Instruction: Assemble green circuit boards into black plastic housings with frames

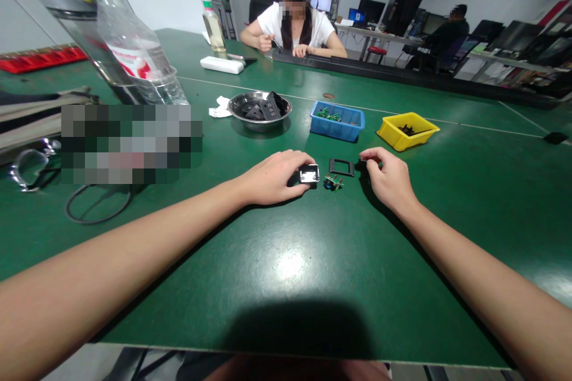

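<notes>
The housing (308, 174) is a small, box-shaped part with a bright, reflective rim, a dark recess and two small round marks on its pale face. It is located near the middle of the table (286, 262), well in from the near edge. The left hand (279, 178) is partly closed, with thumb and fingertips spread to the part's width and gripping it at its sides.

Immediately to the right lie a black rectangular frame (332, 166), flat and open-centred, and a green circuit board (333, 182) with upright pins, nearer the table's near edge than the frame.

The right hand (391, 175), beside the frame, pinches a dark piece (363, 160) between thumb and forefinger; the fingers cover much of it, so its shape cannot be confirmed.

Toward the far edge stand a steel bowl (260, 125) of black parts, a blue bin (336, 128) of green boards and a yellow bin (397, 140) of small dark parts. A co-worker (292, 30) in a white top sits beyond.
</notes>
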The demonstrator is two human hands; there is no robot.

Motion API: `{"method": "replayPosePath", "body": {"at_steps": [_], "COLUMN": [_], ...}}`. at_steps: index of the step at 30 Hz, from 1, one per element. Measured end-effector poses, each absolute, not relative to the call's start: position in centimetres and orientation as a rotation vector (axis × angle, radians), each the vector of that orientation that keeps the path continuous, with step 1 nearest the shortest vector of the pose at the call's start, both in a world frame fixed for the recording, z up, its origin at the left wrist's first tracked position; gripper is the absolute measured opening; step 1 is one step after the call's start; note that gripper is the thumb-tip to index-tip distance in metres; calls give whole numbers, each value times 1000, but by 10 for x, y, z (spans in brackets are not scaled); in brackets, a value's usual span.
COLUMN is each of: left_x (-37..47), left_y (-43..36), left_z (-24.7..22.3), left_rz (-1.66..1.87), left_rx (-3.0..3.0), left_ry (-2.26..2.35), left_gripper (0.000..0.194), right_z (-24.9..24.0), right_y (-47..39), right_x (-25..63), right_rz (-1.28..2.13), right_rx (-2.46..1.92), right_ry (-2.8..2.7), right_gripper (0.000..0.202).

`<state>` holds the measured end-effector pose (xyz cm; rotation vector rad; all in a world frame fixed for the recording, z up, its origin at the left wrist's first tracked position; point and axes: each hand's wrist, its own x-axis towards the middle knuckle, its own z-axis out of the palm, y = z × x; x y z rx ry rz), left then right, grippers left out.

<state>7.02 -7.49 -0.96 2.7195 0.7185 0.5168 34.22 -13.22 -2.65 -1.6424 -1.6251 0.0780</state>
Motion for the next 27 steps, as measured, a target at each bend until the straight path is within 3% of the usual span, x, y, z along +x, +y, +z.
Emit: {"method": "replayPosePath", "body": {"at_steps": [11, 19, 27], "left_x": [70, 69, 69], "left_y": [-75, -74, -73], "left_z": [-11, -12, -12], "left_rz": [528, 537, 551], "left_rx": [2727, 2726, 2738], "left_ry": [708, 679, 648], "left_gripper": [33, 36, 40], "right_z": [-26, -20, -20], "right_y": [-135, -153, -154], "right_x": [340, 317, 318], "right_rz": [24, 223, 336], "right_rx": [-1496, -1131, -1170], "right_ry": [-1715, -2186, -2169], "right_gripper": [18, 12, 10]}}
